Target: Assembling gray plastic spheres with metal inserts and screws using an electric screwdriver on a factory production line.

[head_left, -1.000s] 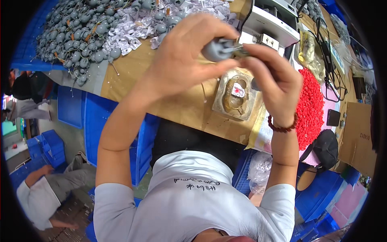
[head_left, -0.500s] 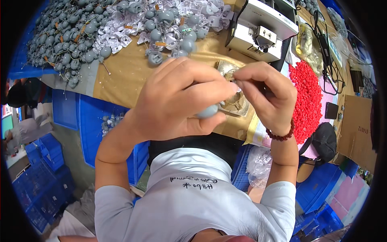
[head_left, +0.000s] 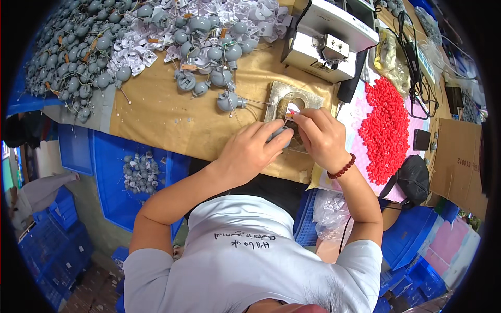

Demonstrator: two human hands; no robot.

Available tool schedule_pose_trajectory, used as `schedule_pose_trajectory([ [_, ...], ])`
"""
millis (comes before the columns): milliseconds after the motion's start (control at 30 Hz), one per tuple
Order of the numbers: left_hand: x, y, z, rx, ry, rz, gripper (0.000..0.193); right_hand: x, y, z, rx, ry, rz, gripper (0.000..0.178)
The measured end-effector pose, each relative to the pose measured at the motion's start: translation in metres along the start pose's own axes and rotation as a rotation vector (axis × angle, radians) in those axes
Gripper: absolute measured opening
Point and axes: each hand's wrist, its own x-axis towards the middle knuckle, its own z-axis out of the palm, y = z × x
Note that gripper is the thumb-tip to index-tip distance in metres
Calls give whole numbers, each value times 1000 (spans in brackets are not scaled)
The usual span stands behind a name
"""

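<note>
My left hand (head_left: 251,148) is closed round a grey ball-shaped part (head_left: 280,134), keeping it over the front of a metal fixture plate (head_left: 275,96) with a rounded recess. Right beside it, my right hand (head_left: 324,140), with a dark red bead bracelet at the wrist, pinches at the top of that part. A small red piece (head_left: 293,112) and a bit of white show at its fingertips; how they join the ball is hidden by the fingers. Just left of the plate lies another grey ball part (head_left: 227,101) with a thin wire.
Heaped grey ball parts (head_left: 78,62) and white plastic pieces (head_left: 138,55) cover the far left. A white machine (head_left: 326,49) stands behind the fixture. Small red pieces (head_left: 385,130) are piled at right, near a black pouch (head_left: 415,180). A blue bin (head_left: 112,193) below holds more parts.
Both hands have come down and closer together, toward the fixture plate. The red piece at the right fingertips now shows, and a grey ball part now lies left of the plate.
</note>
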Motion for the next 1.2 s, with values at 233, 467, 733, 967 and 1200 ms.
schedule_pose_trajectory([
  [233,15,-5,8,-51,39,24,54,1,0,1,-40,-40,25,32],
  [467,18,-8,9,-87,46,26,57,-1,7,4,-24,-8,0,33],
  [733,10,-28,-20,50,-42,-14,59,5,0,-13,-98,-215,-14,37],
  [967,4,-73,-78,363,-102,-79,33,-1,-2,-16,-71,-307,25,53],
  [1200,12,-57,-83,733,143,-236,41,-7,-8,-14,-78,-267,54,55],
])
